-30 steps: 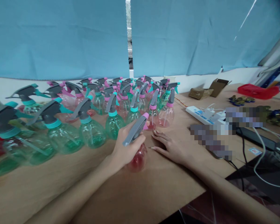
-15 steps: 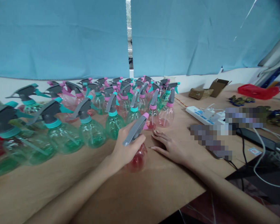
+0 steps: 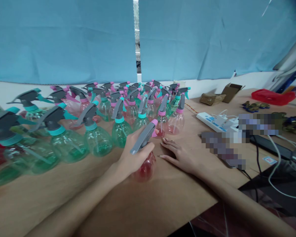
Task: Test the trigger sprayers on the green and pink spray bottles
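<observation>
A pink spray bottle [image 3: 146,168] with a grey and pink trigger head stands on the brown table [image 3: 118,204]. My left hand [image 3: 132,152] is wrapped round its neck, just below the head. To the right of that bottle, my right hand [image 3: 179,154] lies on the table with its fingers spread and holds nothing. Several green bottles [image 3: 97,140] with turquoise collars stand in a row to the left. Behind my left hand are more pink and green bottles, among them a pink one [image 3: 175,123] at the right end of the group.
A white power strip [image 3: 209,121] with plugs and cables lies on the right. Beyond it are an open cardboard box [image 3: 232,93], a red plastic bag [image 3: 272,96] and brass-coloured parts [image 3: 255,106]. Blue sheeting [image 3: 64,42] hangs at the back. The table edge is at lower right.
</observation>
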The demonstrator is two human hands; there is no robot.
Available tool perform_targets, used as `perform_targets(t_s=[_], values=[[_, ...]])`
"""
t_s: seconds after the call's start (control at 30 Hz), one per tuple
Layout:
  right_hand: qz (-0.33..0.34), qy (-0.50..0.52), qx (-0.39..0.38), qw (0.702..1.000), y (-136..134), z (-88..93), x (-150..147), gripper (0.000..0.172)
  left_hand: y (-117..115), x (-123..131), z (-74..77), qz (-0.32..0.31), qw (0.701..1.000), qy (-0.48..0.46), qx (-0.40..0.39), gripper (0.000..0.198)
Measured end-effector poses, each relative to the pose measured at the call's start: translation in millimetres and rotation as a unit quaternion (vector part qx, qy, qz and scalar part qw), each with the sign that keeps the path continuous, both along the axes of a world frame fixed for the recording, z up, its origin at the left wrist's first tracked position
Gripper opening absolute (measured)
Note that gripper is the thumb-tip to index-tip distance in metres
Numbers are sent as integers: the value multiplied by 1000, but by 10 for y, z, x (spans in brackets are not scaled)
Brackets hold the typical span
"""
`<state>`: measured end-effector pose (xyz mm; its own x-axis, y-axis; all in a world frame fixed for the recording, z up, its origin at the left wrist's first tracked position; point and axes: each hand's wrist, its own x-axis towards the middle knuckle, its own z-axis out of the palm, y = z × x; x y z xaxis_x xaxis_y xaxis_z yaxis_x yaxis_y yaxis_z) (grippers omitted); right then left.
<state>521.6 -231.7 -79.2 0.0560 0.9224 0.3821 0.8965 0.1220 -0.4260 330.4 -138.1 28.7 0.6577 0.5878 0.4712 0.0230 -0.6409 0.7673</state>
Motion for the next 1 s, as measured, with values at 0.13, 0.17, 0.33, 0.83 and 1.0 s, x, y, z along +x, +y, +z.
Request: perform_targets(t_s=[0.13, 0.17, 0.33, 0.83, 1.0], values=[[-5, -5, -10, 1000, -3, 7, -5, 58, 3, 1, 17, -8, 1000, 5, 3, 12], [-7, -7, -14, 1000, -2, 8, -5, 59, 3, 1, 22, -7, 1000, 6, 3, 12], [-7, -14, -16, 1000, 9, -8, 5, 61, 13, 1, 35, -12, 1000, 16, 1, 7], [1, -1, 2, 1000, 4, -7, 0, 56, 38, -16, 72, -40, 999, 16, 2, 6], [-2, -10, -10, 1000, 6, 8, 8, 57, 28, -12, 37, -22, 1000, 10, -9, 11]])
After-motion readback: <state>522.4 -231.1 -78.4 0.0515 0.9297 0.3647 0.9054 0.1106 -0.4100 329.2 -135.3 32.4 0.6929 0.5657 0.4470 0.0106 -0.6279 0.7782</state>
